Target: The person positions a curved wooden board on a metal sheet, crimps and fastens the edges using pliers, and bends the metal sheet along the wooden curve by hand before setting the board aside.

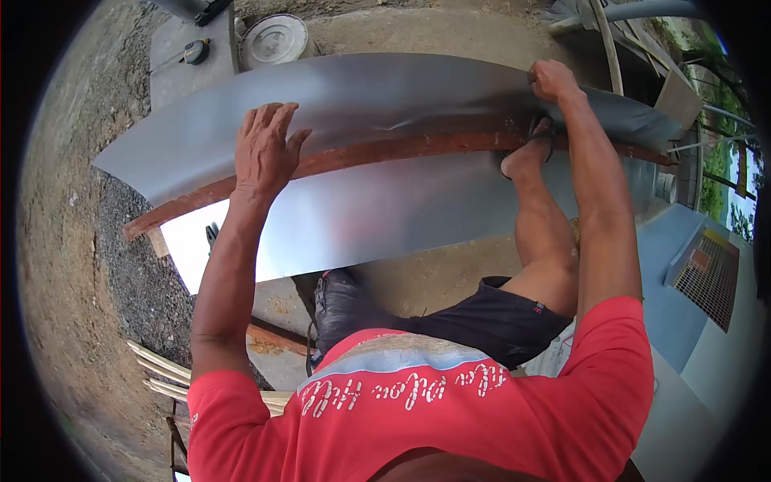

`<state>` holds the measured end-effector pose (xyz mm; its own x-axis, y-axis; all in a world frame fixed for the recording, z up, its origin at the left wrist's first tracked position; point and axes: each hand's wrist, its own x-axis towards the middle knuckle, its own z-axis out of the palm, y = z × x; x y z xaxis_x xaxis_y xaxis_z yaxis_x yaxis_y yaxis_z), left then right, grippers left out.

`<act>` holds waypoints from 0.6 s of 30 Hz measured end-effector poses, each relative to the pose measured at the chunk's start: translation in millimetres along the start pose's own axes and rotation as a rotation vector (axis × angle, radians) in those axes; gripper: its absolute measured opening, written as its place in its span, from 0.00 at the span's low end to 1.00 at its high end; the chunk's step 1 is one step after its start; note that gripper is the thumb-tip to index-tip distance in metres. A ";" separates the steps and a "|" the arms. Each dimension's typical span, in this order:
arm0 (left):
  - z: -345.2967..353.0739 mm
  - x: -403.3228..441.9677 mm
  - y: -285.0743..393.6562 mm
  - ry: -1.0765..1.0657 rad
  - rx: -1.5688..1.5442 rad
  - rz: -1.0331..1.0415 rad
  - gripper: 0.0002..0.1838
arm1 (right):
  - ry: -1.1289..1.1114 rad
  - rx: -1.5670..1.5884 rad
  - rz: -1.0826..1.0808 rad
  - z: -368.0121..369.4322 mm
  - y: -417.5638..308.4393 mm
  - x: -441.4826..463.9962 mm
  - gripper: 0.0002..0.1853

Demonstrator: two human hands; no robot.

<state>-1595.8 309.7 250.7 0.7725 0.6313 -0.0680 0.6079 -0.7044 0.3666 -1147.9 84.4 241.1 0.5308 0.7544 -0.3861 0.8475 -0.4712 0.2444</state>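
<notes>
A wide, shiny metal sheet [345,88] lies before me, its far part raised in a bend along a long reddish-brown wooden bar [385,151]. My left hand [269,149] is over the sheet and bar on the left, with fingers spread and nothing held. Whether its palm touches the metal, I cannot tell. At the far edge on the right, my right hand [554,80] has its fingers curled over the sheet. My sandalled foot [528,157] presses on the bar below that hand. A dark-handled tool [212,234] lies on the near part of the sheet, partly hidden by my left forearm.
A tape measure [195,52] rests on a grey board [173,80] at the back left, next to a round whitish bucket [275,40]. Wooden strips [165,369] lie at the lower left. On the right is a wall with a metal grille [707,277].
</notes>
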 end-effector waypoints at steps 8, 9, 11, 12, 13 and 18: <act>131.8 -78.5 -83.7 -0.364 0.057 -0.190 0.41 | -0.197 0.052 -0.027 -55.9 -117.1 37.9 0.22; 134.5 -79.6 -84.3 -0.354 0.046 -0.183 0.42 | -0.171 0.064 -0.037 -54.9 -125.2 36.6 0.23; 137.3 -81.3 -87.3 -0.339 0.028 -0.169 0.42 | -0.075 0.084 -0.031 -52.0 -134.2 23.0 0.24; 137.6 -81.8 -88.3 -0.337 0.022 -0.164 0.42 | -0.024 0.095 -0.025 -50.0 -136.3 15.0 0.26; 137.0 -82.3 -88.8 -0.333 0.017 -0.155 0.42 | -0.019 0.103 0.003 -48.7 -138.1 7.6 0.26; 146.4 -84.9 -100.1 -0.318 0.044 -0.099 0.45 | 0.012 0.087 0.076 -51.0 -148.9 -20.6 0.26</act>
<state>-1695.4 279.2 83.9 0.7237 0.5691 -0.3903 0.6847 -0.6626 0.3036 -1285.1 162.3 258.0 0.5939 0.7203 -0.3582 0.8021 -0.5647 0.1944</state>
